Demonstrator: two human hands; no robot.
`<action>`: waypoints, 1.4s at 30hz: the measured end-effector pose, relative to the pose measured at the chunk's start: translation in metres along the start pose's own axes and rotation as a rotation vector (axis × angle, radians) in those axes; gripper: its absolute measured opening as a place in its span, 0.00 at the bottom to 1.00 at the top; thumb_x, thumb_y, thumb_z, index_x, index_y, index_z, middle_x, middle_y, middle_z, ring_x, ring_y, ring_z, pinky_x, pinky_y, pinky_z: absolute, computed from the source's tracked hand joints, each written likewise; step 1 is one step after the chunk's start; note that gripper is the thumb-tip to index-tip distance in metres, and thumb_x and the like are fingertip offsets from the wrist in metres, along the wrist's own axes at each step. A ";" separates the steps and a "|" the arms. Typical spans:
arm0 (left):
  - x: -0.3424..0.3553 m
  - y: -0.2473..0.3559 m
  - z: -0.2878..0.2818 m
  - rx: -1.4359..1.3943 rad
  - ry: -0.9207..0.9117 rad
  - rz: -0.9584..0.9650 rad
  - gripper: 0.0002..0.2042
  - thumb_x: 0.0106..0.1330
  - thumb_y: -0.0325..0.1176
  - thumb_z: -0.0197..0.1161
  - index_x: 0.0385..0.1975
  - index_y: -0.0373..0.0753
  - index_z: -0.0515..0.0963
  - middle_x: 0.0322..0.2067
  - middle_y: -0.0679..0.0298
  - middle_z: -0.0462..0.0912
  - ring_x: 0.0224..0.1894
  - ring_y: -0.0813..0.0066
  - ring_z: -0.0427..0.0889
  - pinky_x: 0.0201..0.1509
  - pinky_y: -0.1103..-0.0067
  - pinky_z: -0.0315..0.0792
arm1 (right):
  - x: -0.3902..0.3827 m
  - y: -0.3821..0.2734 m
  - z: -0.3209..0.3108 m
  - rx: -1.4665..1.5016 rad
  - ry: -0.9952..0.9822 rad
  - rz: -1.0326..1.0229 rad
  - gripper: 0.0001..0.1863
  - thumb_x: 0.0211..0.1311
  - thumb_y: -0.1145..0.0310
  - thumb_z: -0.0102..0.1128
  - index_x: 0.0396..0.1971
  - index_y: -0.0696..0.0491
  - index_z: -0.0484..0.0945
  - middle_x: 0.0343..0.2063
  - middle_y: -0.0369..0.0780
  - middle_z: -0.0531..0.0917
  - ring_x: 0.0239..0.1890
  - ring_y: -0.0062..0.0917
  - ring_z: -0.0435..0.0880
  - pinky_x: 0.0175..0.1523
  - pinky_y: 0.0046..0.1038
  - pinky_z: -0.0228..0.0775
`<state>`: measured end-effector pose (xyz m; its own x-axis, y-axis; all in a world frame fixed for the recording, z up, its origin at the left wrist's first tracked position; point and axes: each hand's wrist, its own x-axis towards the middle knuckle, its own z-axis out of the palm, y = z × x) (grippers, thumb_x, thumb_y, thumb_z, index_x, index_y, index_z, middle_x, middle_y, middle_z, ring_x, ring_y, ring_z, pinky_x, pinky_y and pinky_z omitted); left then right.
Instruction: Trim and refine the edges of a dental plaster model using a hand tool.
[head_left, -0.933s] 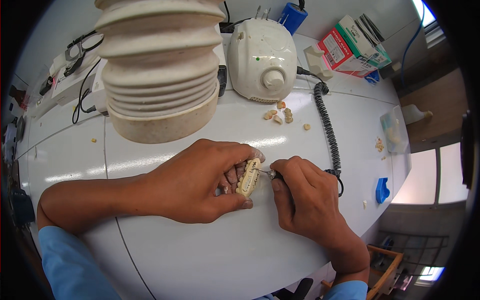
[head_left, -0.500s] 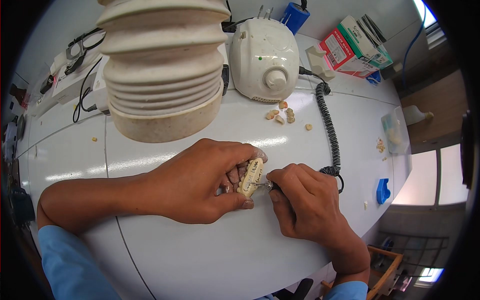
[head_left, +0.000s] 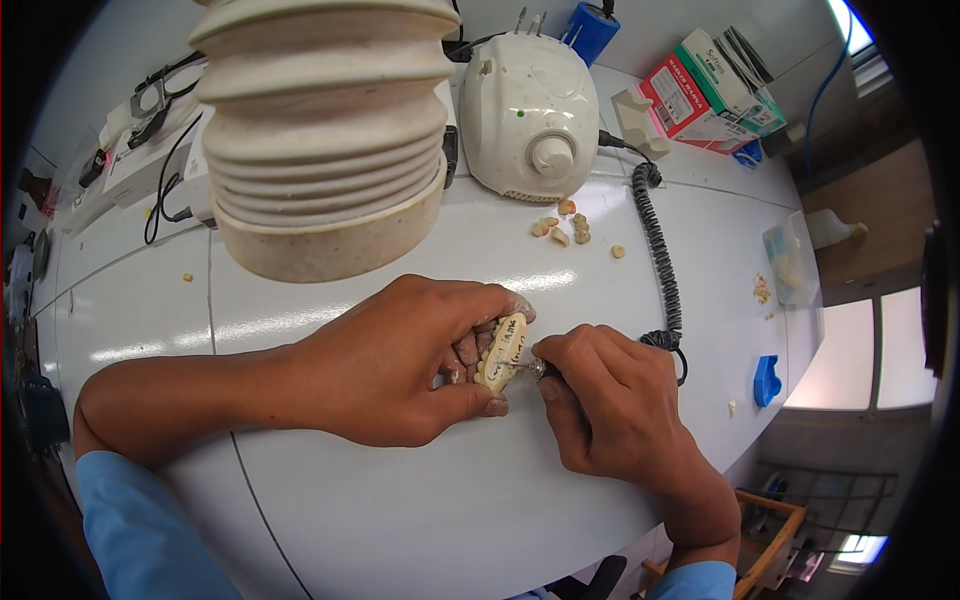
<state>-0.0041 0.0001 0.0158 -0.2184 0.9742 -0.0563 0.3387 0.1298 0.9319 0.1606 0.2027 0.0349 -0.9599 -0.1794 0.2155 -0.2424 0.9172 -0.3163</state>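
Tabletop (head_left: 420, 510), head view: glossy white; ribbed hose (head_left: 330, 235) at 10 o'clock from the cream block (head_left: 508, 348), white control unit (head_left: 525, 110) at 12.
Containers: cardboard boxes (head_left: 690, 95) at 1 o'clock; clear tub (head_left: 804, 288) between 2 and 3, pale contents (head_left: 786, 262) blurred.
Tabletop's edge: curves from 6 round to 3 o'clock, white surface inside.
Left hand (head_left: 410, 365): fingers grip the cream block, mid-view.
Right hand (head_left: 620, 400): pinches the handpiece (head_left: 541, 370), bit (head_left: 517, 366) at the block.
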 end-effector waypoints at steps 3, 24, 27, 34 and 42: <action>0.000 0.002 -0.001 0.004 0.003 0.004 0.32 0.64 0.30 0.80 0.67 0.29 0.76 0.38 0.59 0.85 0.37 0.74 0.83 0.43 0.77 0.81 | -0.001 0.000 -0.001 0.003 -0.028 -0.008 0.13 0.59 0.72 0.73 0.41 0.53 0.80 0.29 0.35 0.79 0.27 0.28 0.80 0.28 0.32 0.71; 0.001 0.000 -0.001 -0.016 -0.002 -0.025 0.31 0.65 0.28 0.79 0.68 0.31 0.75 0.38 0.60 0.85 0.37 0.75 0.83 0.43 0.76 0.80 | -0.001 0.000 0.001 0.024 0.002 -0.014 0.12 0.59 0.73 0.72 0.42 0.53 0.81 0.28 0.35 0.78 0.26 0.27 0.80 0.27 0.32 0.70; 0.001 0.001 -0.001 -0.009 -0.002 -0.024 0.31 0.65 0.28 0.79 0.67 0.30 0.75 0.37 0.60 0.85 0.37 0.75 0.83 0.43 0.77 0.80 | -0.001 -0.001 0.000 0.008 -0.008 -0.025 0.13 0.58 0.72 0.73 0.42 0.53 0.81 0.28 0.35 0.78 0.26 0.27 0.80 0.28 0.32 0.70; 0.001 0.002 -0.002 -0.032 -0.003 -0.062 0.31 0.64 0.30 0.80 0.66 0.28 0.76 0.36 0.61 0.84 0.35 0.78 0.82 0.42 0.79 0.80 | -0.001 -0.001 0.000 -0.008 -0.025 -0.032 0.13 0.58 0.71 0.73 0.42 0.52 0.81 0.28 0.35 0.78 0.26 0.27 0.80 0.28 0.32 0.70; 0.001 0.005 -0.003 -0.046 -0.002 -0.099 0.31 0.64 0.30 0.80 0.65 0.26 0.76 0.35 0.62 0.84 0.35 0.81 0.80 0.40 0.82 0.79 | -0.001 0.000 0.002 0.019 0.005 -0.015 0.13 0.58 0.73 0.73 0.42 0.53 0.81 0.28 0.35 0.78 0.26 0.27 0.80 0.28 0.32 0.70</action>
<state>-0.0052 0.0013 0.0212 -0.2472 0.9574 -0.1494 0.2736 0.2169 0.9371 0.1616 0.2021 0.0331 -0.9553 -0.1912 0.2254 -0.2596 0.9073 -0.3309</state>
